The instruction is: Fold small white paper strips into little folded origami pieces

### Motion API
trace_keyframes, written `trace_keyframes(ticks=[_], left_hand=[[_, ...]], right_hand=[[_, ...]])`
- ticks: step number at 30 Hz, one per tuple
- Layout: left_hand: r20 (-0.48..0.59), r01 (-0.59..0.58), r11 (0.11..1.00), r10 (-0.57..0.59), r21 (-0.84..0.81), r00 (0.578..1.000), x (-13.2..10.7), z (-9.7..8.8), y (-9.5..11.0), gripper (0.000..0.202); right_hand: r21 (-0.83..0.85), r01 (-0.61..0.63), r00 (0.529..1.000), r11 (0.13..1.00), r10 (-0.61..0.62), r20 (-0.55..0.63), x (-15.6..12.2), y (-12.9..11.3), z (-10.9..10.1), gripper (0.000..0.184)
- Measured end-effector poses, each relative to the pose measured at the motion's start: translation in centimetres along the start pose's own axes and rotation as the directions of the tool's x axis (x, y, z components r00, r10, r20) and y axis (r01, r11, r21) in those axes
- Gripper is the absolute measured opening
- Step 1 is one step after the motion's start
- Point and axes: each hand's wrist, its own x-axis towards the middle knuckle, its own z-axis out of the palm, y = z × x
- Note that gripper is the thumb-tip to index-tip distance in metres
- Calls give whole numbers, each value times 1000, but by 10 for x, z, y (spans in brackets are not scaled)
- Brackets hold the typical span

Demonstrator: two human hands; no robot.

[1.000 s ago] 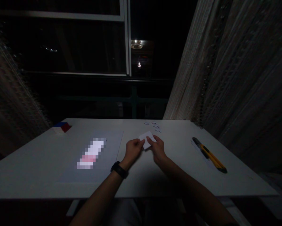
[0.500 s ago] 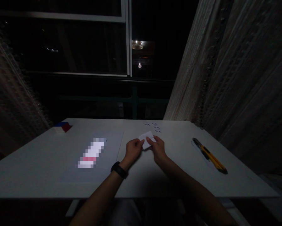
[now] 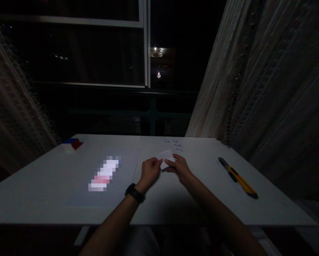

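Note:
A small folded piece of white paper point(image 3: 166, 155) is held just above the table, between both hands. My left hand point(image 3: 150, 170) pinches its left edge with thumb and fingertips; a dark band circles that wrist. My right hand point(image 3: 180, 167) grips the right side, its thumb lying across the paper and fingers beneath. Beyond the paper, several small pale pieces with dark marks point(image 3: 177, 145) lie on the white table point(image 3: 196, 192).
A yellow and black utility knife point(image 3: 239, 179) lies at the right on something pale. On the left, a lit, pixelated screen point(image 3: 106, 172) rests on a large white sheet point(image 3: 131, 163). A cube point(image 3: 71, 144) with blue, red and white faces sits at the far left corner. Curtains hang on both sides.
My right thumb has shifted slightly down and left across the paper, and the right wrist has turned a little. The left hand keeps its pinch. The view has moved slightly.

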Motion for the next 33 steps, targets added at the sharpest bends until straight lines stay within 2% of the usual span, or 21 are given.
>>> trace_keyframes(ticks=[8, 18, 21, 24, 30, 33], left_hand=[[-34, -3, 1000, 3, 16, 999, -2, -1, 4, 39], [-86, -18, 1000, 18, 10, 996, -3, -3, 10, 38], [-114, -17, 1000, 14, -24, 993, -3, -3, 10, 37], [-127, -15, 999, 11, -33, 992, -3, -3, 8, 38], [-132, -40, 998, 45, 39, 990, -6, -4, 11, 39], [-124, -49, 996, 58, 75, 991, -8, -4, 12, 39]], right_hand=[[-4, 15, 1000, 1000, -15, -9, -1, -2, -1, 36], [15, 57, 994, 998, -55, -93, -5, -3, 2, 40], [70, -25, 1000, 997, 25, 5, -11, -3, 6, 35], [62, -137, 985, 989, 129, 116, -15, 2, 10, 29], [22, -107, 994, 994, 108, -4, -15, 10, 16, 25], [-12, -92, 995, 996, 92, -29, -15, 8, 16, 26]])
